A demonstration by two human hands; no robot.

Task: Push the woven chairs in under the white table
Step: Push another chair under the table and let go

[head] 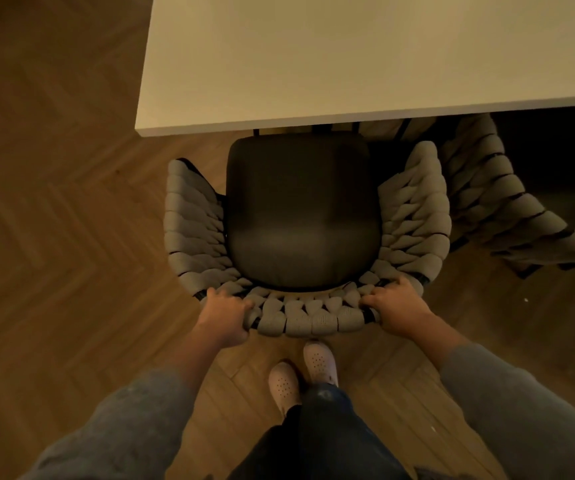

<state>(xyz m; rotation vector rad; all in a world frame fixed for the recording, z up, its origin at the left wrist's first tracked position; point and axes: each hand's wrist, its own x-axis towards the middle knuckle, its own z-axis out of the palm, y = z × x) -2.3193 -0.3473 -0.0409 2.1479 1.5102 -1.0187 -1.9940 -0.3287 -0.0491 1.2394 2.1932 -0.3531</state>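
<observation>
Underfoot, herringbone wood floor (54, 237), dim.

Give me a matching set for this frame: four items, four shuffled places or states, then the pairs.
Items
1. dark padded seat cushion
2. white rectangular table
3. second woven beige chair
4. pale perforated clogs

Places or states
A. on the herringbone wood floor just behind the gripped chair back
B. far right, partly cut off by the frame edge
C. mostly out in the open, only its front edge at the tabletop
D. fills the top of the view, its corner at upper left

Pairs: 1-C, 2-D, 3-B, 4-A

The left hand and right hand both grip the woven beige chair back.
</observation>
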